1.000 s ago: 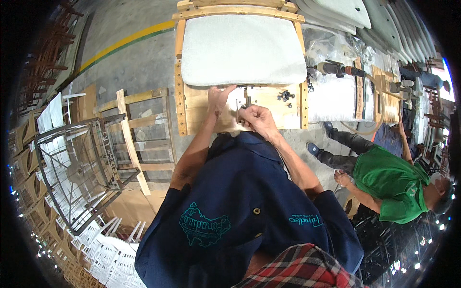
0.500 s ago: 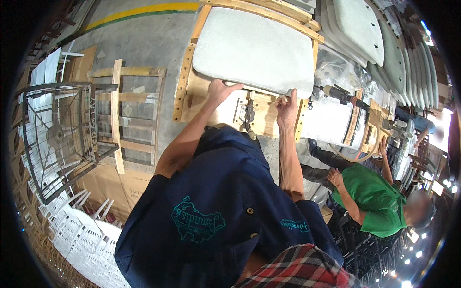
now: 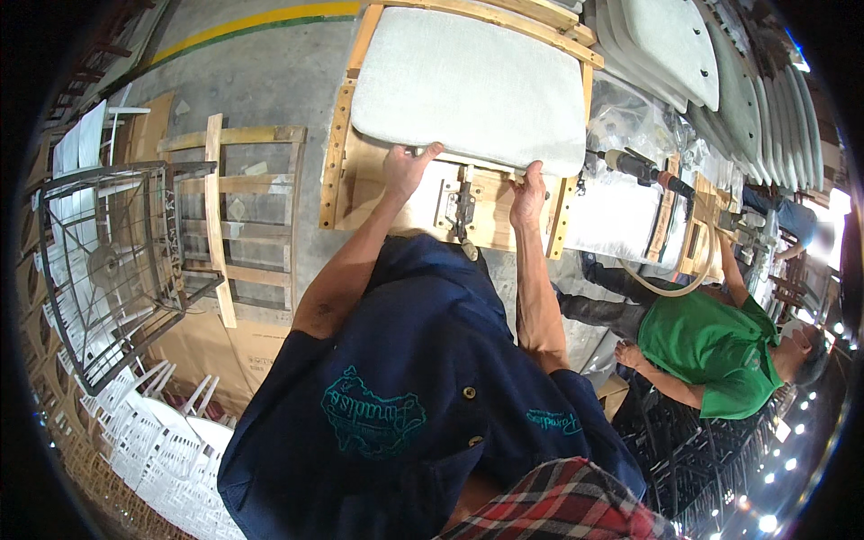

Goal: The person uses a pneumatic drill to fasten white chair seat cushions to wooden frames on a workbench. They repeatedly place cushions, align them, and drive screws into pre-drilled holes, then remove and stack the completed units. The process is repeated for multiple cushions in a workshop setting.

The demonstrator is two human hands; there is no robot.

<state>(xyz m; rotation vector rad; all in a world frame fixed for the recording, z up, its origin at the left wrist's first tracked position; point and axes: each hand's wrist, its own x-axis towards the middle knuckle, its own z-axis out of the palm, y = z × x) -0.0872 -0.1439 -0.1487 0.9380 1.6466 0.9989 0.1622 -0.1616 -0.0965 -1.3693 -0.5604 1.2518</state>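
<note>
A pale grey padded panel (image 3: 468,85) with rounded corners lies in a wooden jig (image 3: 337,157) on the bench in front of me. My left hand (image 3: 407,169) grips its near edge left of the middle, thumb at the rim and fingers partly hidden beneath. Farther right, my right hand (image 3: 528,196) is closed at the same edge, its thumb pointing up against the rim and the other fingers curled. Between my hands a metal toggle clamp (image 3: 464,205) is mounted on the jig's near board.
At right hangs a power tool (image 3: 630,166) beside a co-worker in a green shirt (image 3: 706,346). Similar grey panels (image 3: 666,45) stand stacked at the far right. Left are a wooden pallet (image 3: 261,184) and a black metal frame (image 3: 108,261), with white chairs (image 3: 162,450) below.
My right hand has shifted slightly left along the panel's edge, and my left thumb is raised more. The co-worker at right has leaned away, one arm reaching farther.
</note>
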